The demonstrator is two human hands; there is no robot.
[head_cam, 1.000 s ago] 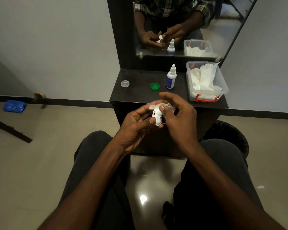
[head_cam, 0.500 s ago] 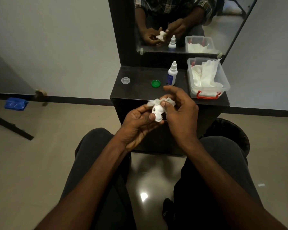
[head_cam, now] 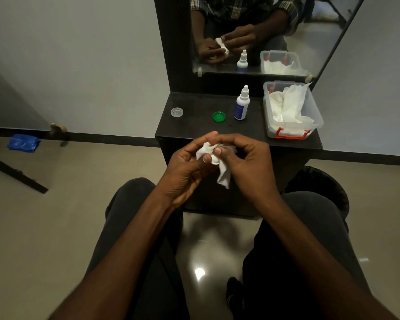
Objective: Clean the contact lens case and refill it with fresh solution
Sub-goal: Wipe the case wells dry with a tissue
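My left hand [head_cam: 189, 165] grips the white contact lens case [head_cam: 214, 159], which is mostly hidden between my fingers. My right hand [head_cam: 247, 162] pinches a white tissue [head_cam: 224, 175] against the case; the tissue's loose end hangs down between both hands. On the dark shelf [head_cam: 194, 128] behind them lie a green cap [head_cam: 219, 116] and a clear cap [head_cam: 177, 112], apart from each other. The solution bottle [head_cam: 241, 103], white with a blue label, stands upright right of the green cap.
A clear plastic box [head_cam: 314, 112] with red clasps holds white tissues at the shelf's right end. A mirror [head_cam: 263, 31] rises behind the shelf. A dark bin [head_cam: 328, 183] stands on the floor at right. My knees are below the hands.
The hands have turned the case and tissue; more tissue now hangs below the case. The camera view shifted slightly.
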